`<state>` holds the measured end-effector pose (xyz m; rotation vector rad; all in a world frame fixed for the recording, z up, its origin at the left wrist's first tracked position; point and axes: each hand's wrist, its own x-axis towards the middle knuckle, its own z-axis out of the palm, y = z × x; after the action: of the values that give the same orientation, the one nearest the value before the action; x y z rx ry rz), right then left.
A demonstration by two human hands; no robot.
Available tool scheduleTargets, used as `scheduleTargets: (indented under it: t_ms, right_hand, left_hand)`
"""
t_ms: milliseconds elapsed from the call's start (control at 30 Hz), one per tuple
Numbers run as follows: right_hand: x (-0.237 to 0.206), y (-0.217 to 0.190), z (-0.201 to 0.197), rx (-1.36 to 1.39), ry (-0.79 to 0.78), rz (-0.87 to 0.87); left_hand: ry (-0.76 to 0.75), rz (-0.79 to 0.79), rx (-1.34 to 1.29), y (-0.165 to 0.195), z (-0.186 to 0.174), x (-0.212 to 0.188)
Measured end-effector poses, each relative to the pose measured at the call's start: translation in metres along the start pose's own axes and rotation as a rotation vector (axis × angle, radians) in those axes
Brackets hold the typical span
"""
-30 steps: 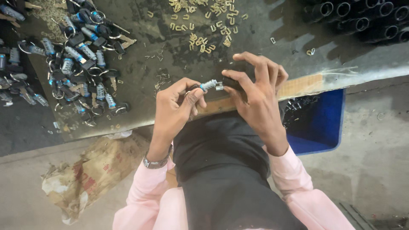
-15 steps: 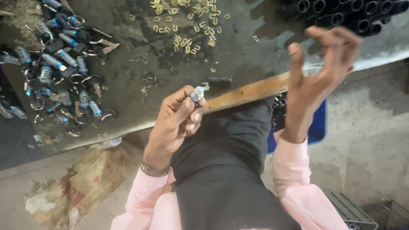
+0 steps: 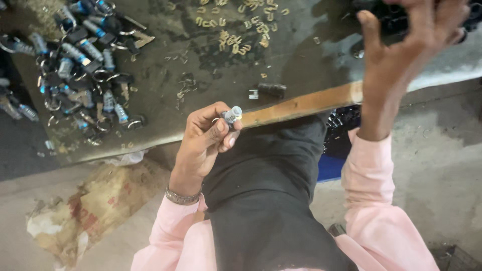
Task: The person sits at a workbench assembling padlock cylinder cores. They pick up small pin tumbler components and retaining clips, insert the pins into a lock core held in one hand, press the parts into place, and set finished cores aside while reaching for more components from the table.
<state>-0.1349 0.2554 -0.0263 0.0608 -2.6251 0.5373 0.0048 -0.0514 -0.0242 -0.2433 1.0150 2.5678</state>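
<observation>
Currently, left hand (image 3: 206, 138) pinches a small silver cylindrical metal part (image 3: 232, 114); right hand (image 3: 409, 47) reaches over dark counter (image 3: 211, 65), grip indeterminate.

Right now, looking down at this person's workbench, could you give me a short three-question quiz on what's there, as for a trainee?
1. True or false: the left hand pinches a small silver cylinder.
2. Where is the right hand? A) resting on the lap B) raised at the bench's far right, over the black tubes C) on the floor
3. Which side of the bench holds the pile of blue-and-silver parts with rings?

Key: 1 true; 2 B; 3 the left side.
</observation>
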Motion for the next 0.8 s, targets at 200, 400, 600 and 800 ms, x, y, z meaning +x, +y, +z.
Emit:
scheduleTargets:
  t_ms: [200,400,600,800]
  right_hand:
    - [-0.015,-0.031,-0.035,0.998,0.024,-0.014]
    - [-0.074,-0.056,-0.035,1.467,-0.078,0.264]
    - [-0.100,-0.076,-0.022,1.503,-0.211,0.403]
    - [-0.109,-0.073,-0.022,1.224,-0.379,0.155]
  left_hand:
    - [0.025,-0.007,-0.029,0.000,-0.006,-0.004]
    - [0.017,-0.041,-0.041,0.000,-0.004,0.002]
    - [0.030,-0.046,-0.050,-0.001,-0.008,0.001]
    - [0.037,-0.019,0.002,-0.003,-0.009,0.001]
